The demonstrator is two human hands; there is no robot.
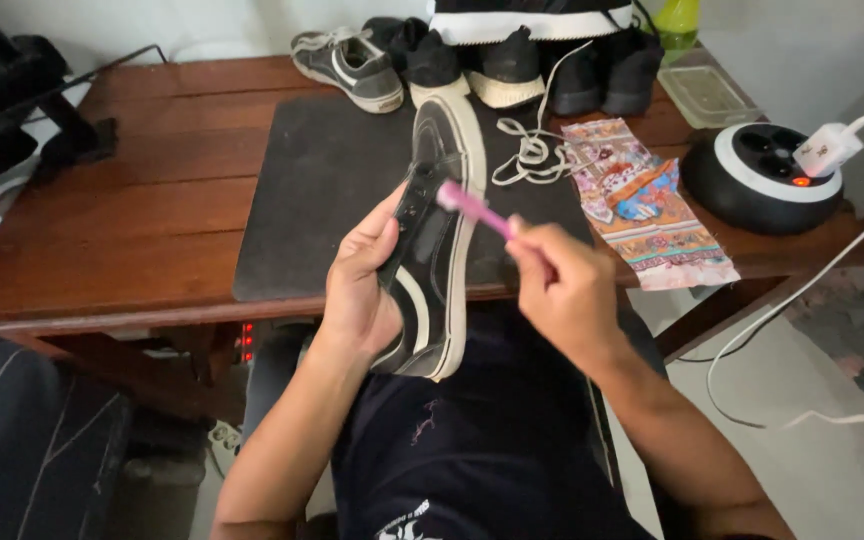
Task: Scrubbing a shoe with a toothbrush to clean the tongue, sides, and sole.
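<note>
Black sneaker (pixel 433 250) toe away, gripped by left hand (pixel 360 285); right hand (pixel 562 285) fingers pinch pink, probably toothbrush (pixel 474 209).

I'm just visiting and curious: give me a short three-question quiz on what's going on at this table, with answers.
1. True or false: the left hand holds the black shoe while the right hand holds a pink brush.
2. What lies loose on the dark mat just beyond the shoe's toe?
A. a white lace
B. a spoon
C. a key
3. Fill in: the patterned cloth lies between the mat and the round black ______.

Key
1. True.
2. A, the white lace.
3. Power strip, with a white plug in it.
</note>
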